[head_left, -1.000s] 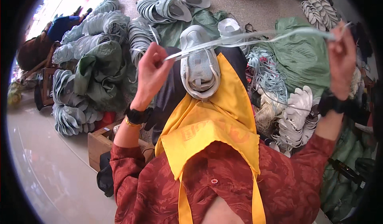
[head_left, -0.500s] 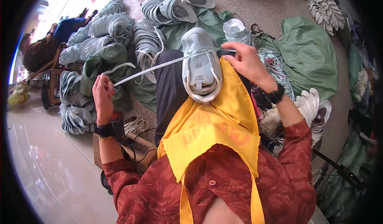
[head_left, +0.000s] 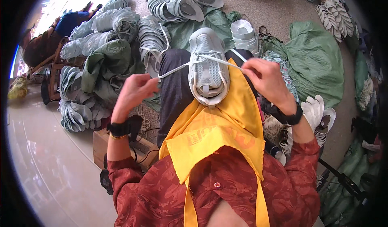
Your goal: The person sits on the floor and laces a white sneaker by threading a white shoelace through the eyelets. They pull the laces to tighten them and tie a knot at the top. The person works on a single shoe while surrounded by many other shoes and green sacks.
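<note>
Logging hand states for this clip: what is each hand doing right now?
Left hand: closed, pinching one end of the white lace.
Right hand: closed on the lace's other end, beside the grey shoe.

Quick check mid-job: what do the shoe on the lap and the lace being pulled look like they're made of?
The grey shoe looks like knitted mesh fabric, matt, with a fine perforated weave over the toe; its smoother rim may be foam or rubber. The white lace, held by the left hand and right hand, looks like flat woven textile, probably cotton or polyester.

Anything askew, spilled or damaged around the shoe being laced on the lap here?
Nothing stands out. The grey shoe sits upright on the yellow apron, its white lace held between left hand and right hand.
</note>
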